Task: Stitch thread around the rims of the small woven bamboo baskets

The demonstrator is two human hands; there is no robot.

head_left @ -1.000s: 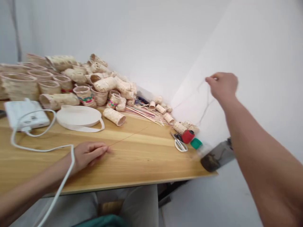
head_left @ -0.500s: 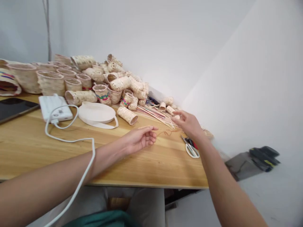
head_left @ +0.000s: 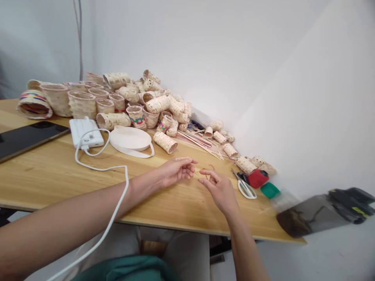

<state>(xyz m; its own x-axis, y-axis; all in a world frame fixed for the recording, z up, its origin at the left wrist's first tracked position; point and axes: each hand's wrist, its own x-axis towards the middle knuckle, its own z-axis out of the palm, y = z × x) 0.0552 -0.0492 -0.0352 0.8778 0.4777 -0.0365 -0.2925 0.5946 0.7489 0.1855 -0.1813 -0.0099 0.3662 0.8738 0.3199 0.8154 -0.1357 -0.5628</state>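
Note:
My left hand [head_left: 178,171] is at the middle of the wooden table, palm turned up, its fingers curled and closed on one end of a thin reddish thread [head_left: 206,176]. Just right of it, my right hand [head_left: 220,191] has its thumb and index finger apart, close to the thread, with nothing visibly gripped. The thread loops behind the right fingertips; its fine end by the left fingers is too small to make out. White-handled scissors [head_left: 247,189] lie right of my right hand.
Woven baskets [head_left: 83,104] are heaped along the back. Nearer are a phone [head_left: 32,137], a white power bank [head_left: 88,134] with a cable, and a ribbon roll [head_left: 130,139]. Thin strips [head_left: 199,141], a red spool [head_left: 258,178], a green lid [head_left: 270,190] and a bottle [head_left: 316,212] are rightward.
My right hand has come down and left, from beside the strips to close by my left hand. The view has shifted, showing more of the table's right end.

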